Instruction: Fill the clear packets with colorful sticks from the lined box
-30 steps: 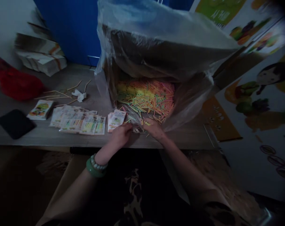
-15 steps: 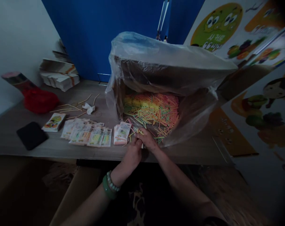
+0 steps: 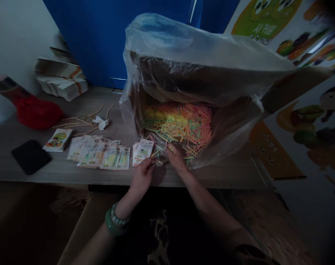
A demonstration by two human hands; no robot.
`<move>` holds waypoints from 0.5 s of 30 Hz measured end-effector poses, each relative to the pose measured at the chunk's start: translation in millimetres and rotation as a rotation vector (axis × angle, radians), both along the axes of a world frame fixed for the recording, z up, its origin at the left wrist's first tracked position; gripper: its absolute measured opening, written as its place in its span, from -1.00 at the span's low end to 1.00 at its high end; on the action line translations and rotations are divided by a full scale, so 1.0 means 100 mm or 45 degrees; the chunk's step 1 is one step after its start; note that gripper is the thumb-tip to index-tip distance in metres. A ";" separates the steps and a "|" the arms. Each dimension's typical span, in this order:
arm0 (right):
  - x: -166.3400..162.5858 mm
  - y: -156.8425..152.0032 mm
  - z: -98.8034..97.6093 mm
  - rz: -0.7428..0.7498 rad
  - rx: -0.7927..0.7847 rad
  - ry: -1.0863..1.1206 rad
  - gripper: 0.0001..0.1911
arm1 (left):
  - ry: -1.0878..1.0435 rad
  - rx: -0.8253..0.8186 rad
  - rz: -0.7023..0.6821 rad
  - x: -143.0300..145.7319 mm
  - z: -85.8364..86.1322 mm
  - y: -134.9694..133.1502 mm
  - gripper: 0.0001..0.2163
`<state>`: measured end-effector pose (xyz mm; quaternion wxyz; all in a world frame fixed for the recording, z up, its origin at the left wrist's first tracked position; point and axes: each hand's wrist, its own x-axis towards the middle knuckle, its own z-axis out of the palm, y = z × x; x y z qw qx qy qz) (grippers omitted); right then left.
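My left hand, wearing a green bangle and a beaded bracelet, is closed at the fingertips on what looks like a small packet, blurred and partly hidden. To its right, at the front of a plastic-lined box, my right hand has its fingers curled together on a few thin coloured sticks. Behind them, a heap of pink, yellow, green and orange sticks lies in the box. Beside my left hand rests a small stack of printed packets. Further left, filled clear packets overlap in a row.
Clear plastic liner drapes over the box. On the table's left are a printed pack, a black pad, crumpled tissue, loose tan sticks and a red bag. Stacked cartons stand behind; printed boxes on the right.
My hands, together before, have come apart. My left hand has moved left, while my right hand has shifted slightly right and up. The whole view has tilted a little.
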<state>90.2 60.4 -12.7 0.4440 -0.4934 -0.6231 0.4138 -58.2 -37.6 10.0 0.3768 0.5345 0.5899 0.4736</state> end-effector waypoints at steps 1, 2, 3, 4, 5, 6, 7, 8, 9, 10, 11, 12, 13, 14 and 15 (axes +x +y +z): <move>-0.01 -0.01 0.00 -0.015 0.053 0.029 -0.75 | -0.036 -0.015 0.015 -0.03 0.02 0.00 -0.83; -0.02 -0.04 -0.01 -0.016 0.083 0.063 -0.75 | -0.063 -0.023 0.024 -0.05 0.04 0.00 -0.83; -0.03 -0.06 -0.01 0.005 0.085 0.097 -0.74 | -0.088 -0.027 0.034 -0.07 0.06 0.01 -0.85; -0.05 -0.08 -0.03 0.042 0.064 0.125 -0.74 | -0.116 -0.026 0.049 -0.08 0.08 0.02 -0.88; -0.07 -0.10 -0.05 0.082 0.027 0.147 -0.74 | -0.145 -0.030 0.063 -0.09 0.09 0.03 -0.90; -0.08 -0.11 -0.07 0.118 -0.014 0.168 -0.75 | -0.176 -0.039 0.076 -0.09 0.09 0.04 -0.90; -0.10 -0.11 -0.09 0.134 -0.048 0.193 -0.77 | -0.209 -0.053 0.081 -0.09 0.09 0.06 -0.88; -0.11 -0.11 -0.12 0.133 -0.079 0.220 -0.81 | -0.246 -0.069 0.078 -0.10 0.09 0.07 -0.86; -0.11 -0.10 -0.14 0.127 -0.105 0.249 -0.83 | -0.284 -0.089 0.065 -0.10 0.09 0.08 -0.85; -0.11 -0.10 -0.16 0.128 -0.124 0.279 -0.84 | -0.321 -0.110 0.054 -0.10 0.08 0.09 -0.84; -0.10 -0.09 -0.16 0.136 -0.137 0.308 -0.81 | -0.358 -0.130 0.047 -0.09 0.09 0.09 -0.84; -0.10 -0.09 -0.17 0.147 -0.145 0.333 -0.77 | -0.393 -0.147 0.046 -0.09 0.09 0.10 -0.85; -0.09 -0.09 -0.16 0.154 -0.150 0.352 -0.73 | -0.423 -0.164 0.044 -0.08 0.10 0.10 -0.85; -0.09 -0.09 -0.15 0.160 -0.149 0.362 -0.70 | -0.452 -0.180 0.044 -0.07 0.11 0.10 -0.86; -0.08 -0.09 -0.14 0.162 -0.138 0.361 -0.70 | -0.480 -0.194 0.042 -0.07 0.12 0.09 -0.86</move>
